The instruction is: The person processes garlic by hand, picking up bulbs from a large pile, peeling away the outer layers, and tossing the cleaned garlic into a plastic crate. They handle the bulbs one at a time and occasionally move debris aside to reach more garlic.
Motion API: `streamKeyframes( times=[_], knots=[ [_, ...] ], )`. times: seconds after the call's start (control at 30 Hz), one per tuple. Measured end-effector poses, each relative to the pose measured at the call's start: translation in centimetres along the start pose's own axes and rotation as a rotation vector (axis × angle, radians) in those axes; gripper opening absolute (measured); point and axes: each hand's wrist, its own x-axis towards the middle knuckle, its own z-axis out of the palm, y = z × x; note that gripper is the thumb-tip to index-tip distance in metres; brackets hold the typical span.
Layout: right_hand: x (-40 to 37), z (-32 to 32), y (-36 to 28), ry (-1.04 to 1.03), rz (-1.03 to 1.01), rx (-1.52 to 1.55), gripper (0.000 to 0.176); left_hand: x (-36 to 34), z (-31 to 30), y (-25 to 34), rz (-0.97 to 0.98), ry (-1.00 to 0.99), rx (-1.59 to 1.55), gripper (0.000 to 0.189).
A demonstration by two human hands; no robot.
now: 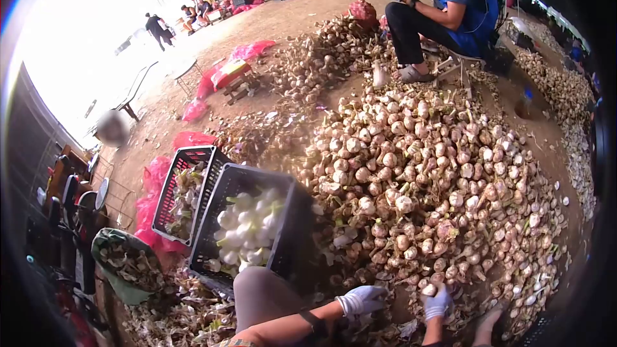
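At the near edge of a big heap of unpeeled garlic (411, 173), my right hand (439, 303), in a pale glove, is closed on a garlic bulb (429, 290). My left hand (363, 300), gloved too, is to its left, over loose skins and beside my knee. Its fingers are curled together; anything inside them is hidden. Left of the heap stands a black crate (287, 218) containing clean white garlic bulbs (247, 226). Against it leans a second crate (214, 149) with garlic scraps and skins.
A green sack (132, 289) of dry skins stands at the lower left. Pink mesh bags (153, 196) lie behind the crates. A co-worker in blue (472, 3) sits on a low stool (457, 72) beyond the heap. More garlic piles (321, 54) and people (159, 31) are farther back.
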Motion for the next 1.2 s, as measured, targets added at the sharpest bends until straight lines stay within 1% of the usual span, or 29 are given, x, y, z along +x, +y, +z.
streamKeyframes(
  times=[0.03, 0.07, 0.1, 0.13, 0.17, 0.2, 0.23, 0.27, 0.3, 0.33, 0.4, 0.43, 0.47, 0.53, 0.57, 0.6, 0.67, 0.73, 0.8, 0.83, 0.9, 0.93, 0.97, 1.0, 1.03, 1.07, 1.1, 1.13, 1.2],
  knots=[
    [-0.9, 0.5, -3.9, -0.016, -0.196, -0.130, 0.029, -1.2, -1.5, 3.2, -0.150, 0.032, -0.239, 0.047],
    [-2.0, 1.2, -8.2, -0.033, -0.232, -0.041, 0.033, -1.1, -0.9, 2.7, -0.144, 0.036, -0.235, 0.047],
    [-3.0, 1.3, -12.9, -0.116, -0.235, -0.050, 0.035, -0.4, 0.2, 1.5, -0.072, 0.157, -0.496, 0.052],
    [-3.6, 1.8, -15.0, -0.128, -0.402, -0.134, 0.039, 0.0, 0.5, 1.2, 0.001, 0.276, -0.758, 0.057],
    [-4.4, 2.1, -17.4, -0.141, -0.436, -0.135, 0.043, 0.4, 0.3, 0.6, -0.018, 0.210, -0.868, 0.062],
    [-5.0, 2.1, -19.3, -0.153, -0.472, -0.137, 0.047, -0.2, -0.5, 1.8, -0.056, 0.217, -0.829, 0.054],
    [-5.2, 1.8, -19.7, -0.151, -0.478, -0.139, 0.047, -0.3, -0.6, 1.8, -0.040, 0.227, -0.937, 0.050],
    [-5.3, 1.6, -19.9, -0.236, -0.321, 0.074, 0.050, -0.5, -0.7, 1.9, -0.026, 0.236, -1.045, 0.046],
    [-5.6, 1.5, -20.2, -0.320, -0.159, 0.287, 0.053, -0.5, -0.9, 1.9, -0.013, 0.260, -1.043, 0.039],
    [-5.6, 1.4, -21.2, -0.180, -0.106, 0.585, 0.053, -0.9, -1.4, 2.4, -0.027, 0.274, -0.995, 0.040],
    [-4.7, 1.3, -18.2, -0.075, 0.154, 0.847, 0.049, -1.2, -1.3, 2.8, 0.105, 0.314, -0.925, 0.049],
    [-4.7, 1.3, -17.4, -0.058, 0.281, 0.866, 0.046, -1.2, -0.9, 2.9, 0.109, 0.313, -0.926, 0.049],
    [-4.8, 1.5, -16.6, -0.055, 0.278, 0.865, 0.046, -1.1, -0.5, 3.0, 0.180, 0.315, -0.742, 0.055],
    [-4.9, 2.1, -16.1, -0.167, 0.330, 0.892, 0.036, -1.5, -0.2, 3.8, 0.281, 0.342, -0.374, 0.070],
    [-5.0, 2.5, -16.4, -0.182, 0.339, 0.980, 0.029, -1.7, -0.1, 4.1, 0.312, 0.358, -0.246, 0.071],
    [-5.1, 2.5, -16.9, -0.184, 0.336, 0.979, 0.029, -1.8, 0.0, 4.3, 0.342, 0.376, -0.117, 0.072],
    [-5.5, 1.9, -19.6, -0.176, 0.361, 1.020, 0.024, -2.7, -0.9, 5.5, 0.333, 0.357, -0.077, 0.069],
    [-5.4, 2.6, -18.5, -0.164, 0.389, 1.027, 0.022, -3.0, -1.0, 5.7, 0.325, 0.333, -0.037, 0.066],
    [-5.5, 2.8, -17.9, -0.153, 0.416, 1.034, 0.021, -2.6, -0.5, 4.7, 0.435, 0.424, 0.155, 0.062],
    [-5.7, 2.5, -19.0, -0.163, 0.437, 1.061, 0.021, -2.4, -0.4, 4.4, 0.434, 0.426, 0.153, 0.062],
    [-5.5, 2.5, -19.5, -0.175, 0.458, 1.089, 0.021, -2.0, -0.3, 3.8, 0.487, 0.407, 0.314, 0.067],
    [-5.1, 2.8, -19.4, -0.128, 0.605, 1.233, 0.027, -2.0, -0.3, 3.8, 0.486, 0.407, 0.314, 0.067],
    [-4.9, 2.9, -19.4, -0.076, 0.755, 1.375, 0.033, -2.1, -0.4, 3.8, 0.514, 0.455, 0.353, 0.064],
    [-4.9, 2.7, -19.4, -0.076, 0.755, 1.375, 0.033, -2.1, -0.4, 3.7, 0.543, 0.503, 0.391, 0.061],
    [-5.1, 2.2, -20.2, -0.190, 0.602, 1.313, 0.033, -2.5, -0.6, 4.2, 0.542, 0.503, 0.392, 0.061],
    [-5.2, 1.8, -21.0, -0.299, 0.448, 1.245, 0.033, -3.0, -1.0, 5.1, 0.417, 0.453, -0.001, 0.058],
    [-5.3, 1.6, -21.9, -0.299, 0.448, 1.244, 0.033, -3.3, -1.0, 5.6, 0.283, 0.391, -0.389, 0.055],
    [-5.3, 1.6, -22.9, -0.254, 0.405, 1.250, 0.035, -3.2, -1.4, 5.7, 0.295, 0.462, -0.557, 0.054],
    [-5.3, 1.4, -23.1, -0.208, 0.363, 1.255, 0.036, -3.5, -2.4, 5.7, 0.056, 0.299, -1.020, 0.057]
  ],
)
